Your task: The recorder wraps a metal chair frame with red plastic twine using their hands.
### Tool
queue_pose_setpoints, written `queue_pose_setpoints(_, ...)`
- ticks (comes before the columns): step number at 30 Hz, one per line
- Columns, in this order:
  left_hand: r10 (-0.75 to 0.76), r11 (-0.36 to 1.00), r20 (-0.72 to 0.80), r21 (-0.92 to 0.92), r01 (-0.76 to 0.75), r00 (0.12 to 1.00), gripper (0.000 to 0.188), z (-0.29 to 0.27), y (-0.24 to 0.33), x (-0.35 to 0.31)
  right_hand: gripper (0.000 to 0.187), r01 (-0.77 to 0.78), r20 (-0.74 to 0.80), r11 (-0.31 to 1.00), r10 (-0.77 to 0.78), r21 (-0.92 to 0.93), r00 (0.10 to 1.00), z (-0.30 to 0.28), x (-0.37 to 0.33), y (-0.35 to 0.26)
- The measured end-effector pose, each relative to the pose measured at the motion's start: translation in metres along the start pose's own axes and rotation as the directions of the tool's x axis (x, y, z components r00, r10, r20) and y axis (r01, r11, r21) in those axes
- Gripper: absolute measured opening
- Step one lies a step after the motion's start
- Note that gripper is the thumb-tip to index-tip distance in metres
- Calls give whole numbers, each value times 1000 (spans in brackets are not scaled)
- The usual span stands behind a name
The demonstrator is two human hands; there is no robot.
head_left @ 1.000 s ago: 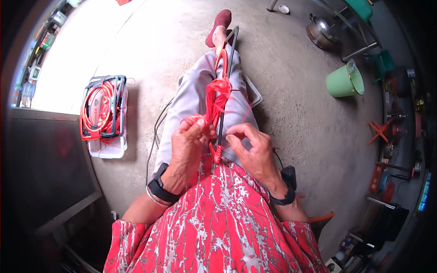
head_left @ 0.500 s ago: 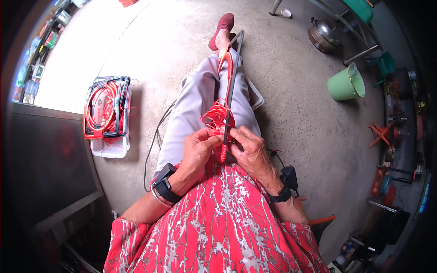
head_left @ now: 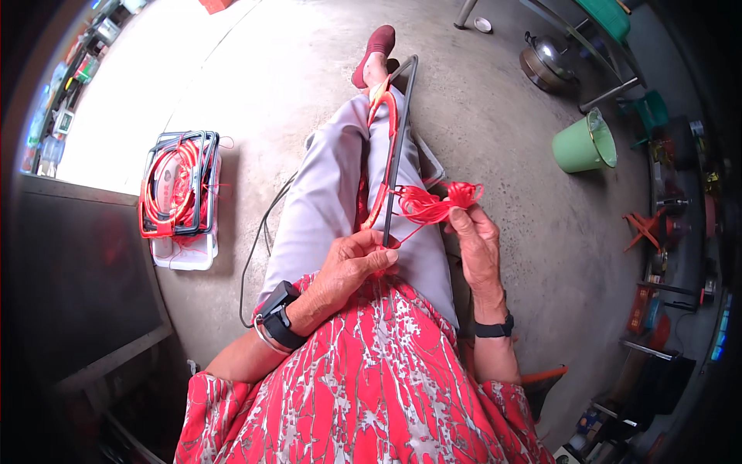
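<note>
A thin dark metal frame (head_left: 403, 131) lies lengthwise over my lap and legs, with a red curved strip (head_left: 392, 116) along it. My left hand (head_left: 357, 263) pinches the frame's near end, where red cord wraps it between thumb and fingers. Off to the right, my right hand (head_left: 478, 255) is raised over my thigh, its thumb and fingertips closed on a looped hank of red cord (head_left: 423, 206). One strand stretches from the hank down toward my left fingers. The hank's left end reaches the frame's side.
On the floor at left, several dark frames with red rings (head_left: 179, 184) are stacked on a white tray (head_left: 202, 257). A black cable (head_left: 249, 282) runs beside my left leg. To the right stand a green bucket (head_left: 580, 145) and a metal pot (head_left: 547, 60). A dark panel (head_left: 93, 263) stands at far left.
My right hand has moved away from the frame to the right, drawing the hank of red cord out with it. My left hand keeps its grip near the frame's near end.
</note>
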State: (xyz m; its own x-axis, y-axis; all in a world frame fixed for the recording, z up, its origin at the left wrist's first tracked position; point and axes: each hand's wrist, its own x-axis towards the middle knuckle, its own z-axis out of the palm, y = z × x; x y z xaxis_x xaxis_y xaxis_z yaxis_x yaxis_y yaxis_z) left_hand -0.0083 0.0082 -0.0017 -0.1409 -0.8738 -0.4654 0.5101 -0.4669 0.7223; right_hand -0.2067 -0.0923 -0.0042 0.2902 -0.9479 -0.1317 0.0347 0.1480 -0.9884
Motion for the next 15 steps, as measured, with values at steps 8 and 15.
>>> queue_pose_setpoints(8, -4, 998, 13, 67, 3, 1000, 15, -6, -3, -1, 31, 138, 260, 914, -249, 381, 933, 27, -36, -75)
queue_pose_setpoints(15, 81, 996, -1, 29, -81, 997, 14, -2, -1, -4, 44, -597, 773, 669, 52, 443, 632, 49, -55, -103)
